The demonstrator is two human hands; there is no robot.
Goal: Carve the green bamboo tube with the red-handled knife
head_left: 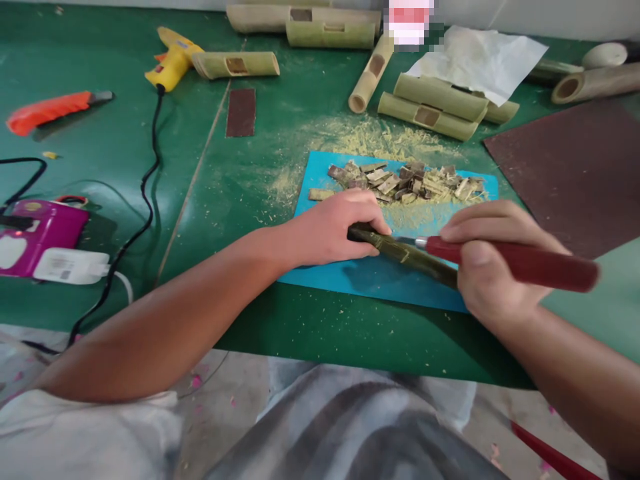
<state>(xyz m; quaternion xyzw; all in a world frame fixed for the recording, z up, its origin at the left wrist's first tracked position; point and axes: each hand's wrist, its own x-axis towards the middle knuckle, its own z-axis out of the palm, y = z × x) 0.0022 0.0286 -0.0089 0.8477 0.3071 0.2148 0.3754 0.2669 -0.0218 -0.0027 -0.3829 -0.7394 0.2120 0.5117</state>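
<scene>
The left hand (335, 223) has its fingers closed around one dark bamboo piece (405, 253), held over one blue sheet (323, 275) on the tabletop (280, 320); the right hand (500, 293) has its fingers wrapped round one red-handled cutting tool (535, 263), its blade against the bamboo. Short, light strokes, with the left thumb clear of the blade's path, should work best. Also here: one glue gun (173, 63), one orange cutter (50, 113), one small brown sheet (241, 113), one large brown sheet (575, 167), one white paper (475, 63). Chips (390, 183) and overlapping bamboo tubes (333, 33) defy a sure count.

Pale-marked, dark-green bamboo piece (415, 257) aslant over blue sheet (323, 276), red-handled tool (530, 263) at its upper edge
</scene>
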